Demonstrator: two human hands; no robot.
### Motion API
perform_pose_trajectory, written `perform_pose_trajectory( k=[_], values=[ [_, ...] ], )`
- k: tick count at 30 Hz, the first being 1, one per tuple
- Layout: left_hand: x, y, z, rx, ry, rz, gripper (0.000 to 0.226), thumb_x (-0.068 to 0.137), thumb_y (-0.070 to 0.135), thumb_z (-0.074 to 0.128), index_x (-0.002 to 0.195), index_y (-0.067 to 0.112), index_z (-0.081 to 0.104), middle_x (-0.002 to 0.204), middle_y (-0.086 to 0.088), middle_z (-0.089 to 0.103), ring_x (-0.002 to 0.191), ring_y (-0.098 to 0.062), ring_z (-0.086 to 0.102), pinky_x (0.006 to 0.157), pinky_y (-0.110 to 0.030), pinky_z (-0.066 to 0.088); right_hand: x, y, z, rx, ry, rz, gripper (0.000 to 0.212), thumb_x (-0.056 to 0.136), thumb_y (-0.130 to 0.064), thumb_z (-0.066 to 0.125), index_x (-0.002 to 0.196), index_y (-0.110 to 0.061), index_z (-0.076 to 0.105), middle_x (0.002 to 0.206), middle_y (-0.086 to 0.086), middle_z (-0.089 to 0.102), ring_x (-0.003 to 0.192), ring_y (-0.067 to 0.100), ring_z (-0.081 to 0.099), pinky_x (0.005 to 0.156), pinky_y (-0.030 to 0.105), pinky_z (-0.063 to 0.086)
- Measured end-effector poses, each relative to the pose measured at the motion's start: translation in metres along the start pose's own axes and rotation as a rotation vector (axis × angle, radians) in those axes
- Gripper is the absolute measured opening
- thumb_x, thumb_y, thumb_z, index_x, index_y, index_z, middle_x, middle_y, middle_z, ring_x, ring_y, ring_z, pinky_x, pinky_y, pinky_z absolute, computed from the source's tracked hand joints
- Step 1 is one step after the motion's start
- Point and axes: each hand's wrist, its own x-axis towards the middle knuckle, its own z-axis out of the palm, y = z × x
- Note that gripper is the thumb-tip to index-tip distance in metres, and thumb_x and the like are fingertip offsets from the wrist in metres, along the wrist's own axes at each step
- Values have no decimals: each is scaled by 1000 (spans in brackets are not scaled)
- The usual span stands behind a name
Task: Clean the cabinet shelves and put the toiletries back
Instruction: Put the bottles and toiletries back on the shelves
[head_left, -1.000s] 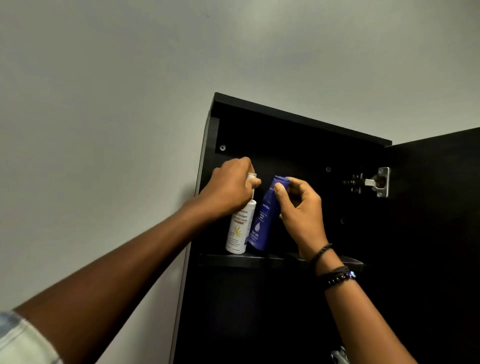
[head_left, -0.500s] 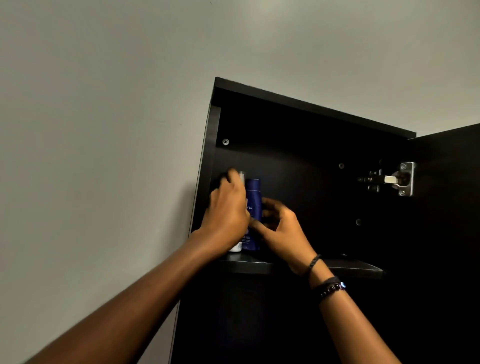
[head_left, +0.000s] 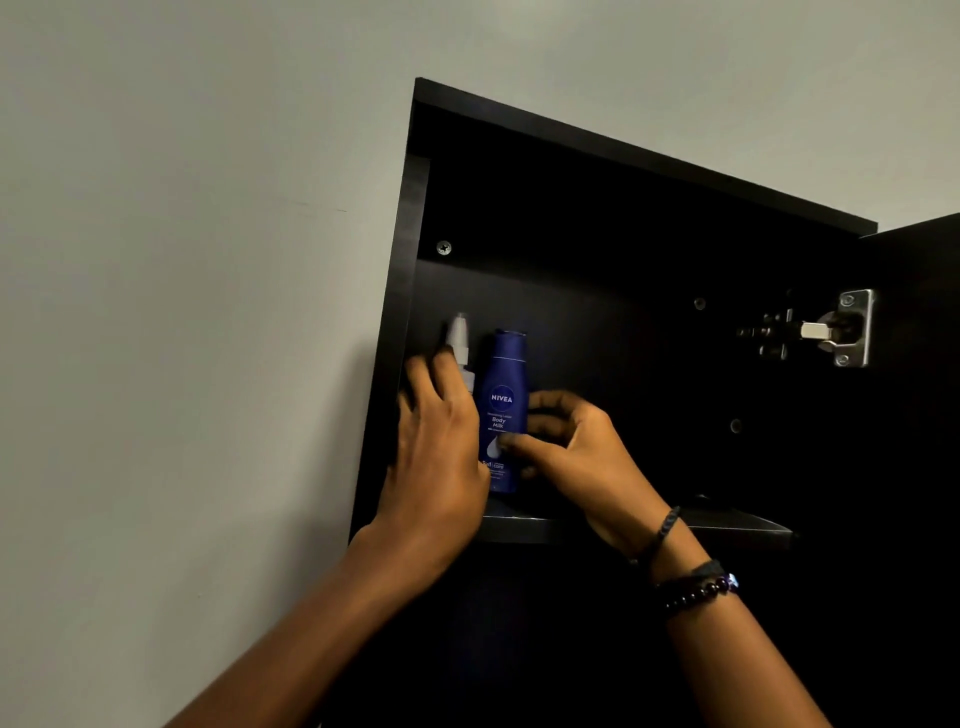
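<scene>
Pinching blue bottle (head_left: 503, 379), curled right hand (head_left: 582, 462)

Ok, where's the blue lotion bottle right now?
In the head view, the blue lotion bottle stands upright at the left end of the shelf, just right of the white bottle, with the right hand holding it.

We seem to be in a home, most likely a bathroom. A dark wall cabinet (head_left: 623, 156) hangs on a plain painted wall (head_left: 182, 260), its door (head_left: 914, 467) swung open on a metal hinge (head_left: 852, 328). On its shelf (head_left: 737, 527), at the left, stand toiletries: a blue Nivea Body Milk bottle (head_left: 503, 395) and a white nozzle-topped bottle (head_left: 460, 338).
</scene>
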Motion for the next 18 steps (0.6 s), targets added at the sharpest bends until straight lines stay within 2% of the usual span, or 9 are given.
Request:
perform_pose_trajectory(
  k=[4,8,13,18],
  values=[
    [-2,-1,2,39,26,41,93,75,7,74,145,14,14,140,-6,23,127,-21,34,99,-31,42,0,0,-1,-77,-7,-4,35,77,-9,75,107,-20,59,100,-1,69,84,9,71,65,21,57],
    [-3,0,3,53,45,51,93,74,5,74,146,13,15,141,-8,24,128,-23,33,100,-33,42,-2,-1,0,-98,3,-15,34,76,-6,75,104,-20,61,97,2,70,83,14,71,69,25,59],
    [-4,-3,2,55,26,59,94,75,6,75,146,14,14,143,-7,23,130,-22,30,102,-33,41,-1,0,0,-160,49,24,33,73,-10,78,101,-18,62,96,1,70,85,12,71,75,31,60],
    [-3,-4,4,77,5,67,94,76,10,74,147,15,13,146,-6,22,134,-22,25,106,-32,37,-3,3,1,-244,69,-12,29,74,-13,79,100,-17,66,95,-1,72,85,10,71,75,29,60]
  ],
)
